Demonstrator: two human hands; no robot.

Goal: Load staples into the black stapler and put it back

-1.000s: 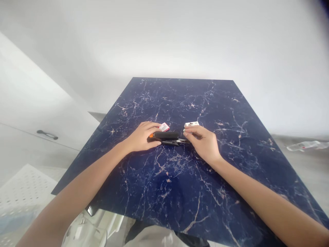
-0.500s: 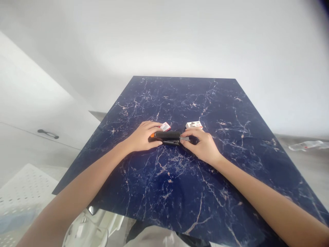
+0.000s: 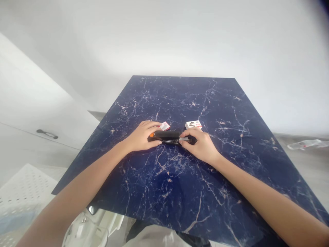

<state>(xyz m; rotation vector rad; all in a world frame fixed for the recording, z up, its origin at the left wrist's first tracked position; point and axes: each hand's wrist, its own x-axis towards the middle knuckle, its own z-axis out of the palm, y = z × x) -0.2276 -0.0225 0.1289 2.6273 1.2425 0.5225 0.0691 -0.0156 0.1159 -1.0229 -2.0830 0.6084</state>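
A black stapler with an orange patch at its left end lies lengthwise near the middle of the blue table. My left hand is closed around that left end, fingers behind and thumb along the near side. At the right end, thumb and index finger of my right hand pinch a narrow silver strip that looks like staples, against the stapler's body. Just behind my left fingertips is a small red-and-white box. Another small white box, printed with a dark picture, stands behind my right hand, partly covered by it.
The dark blue marbled table reaches back to a pale wall. A white perforated basket and a white appliance-like object are below on the left. A clear plastic item lies beyond the right edge.
My right fingers have shifted very slightly at the stapler's right end, and the silver strip shows a bit differently. My left hand keeps its hold; the boxes have not moved.
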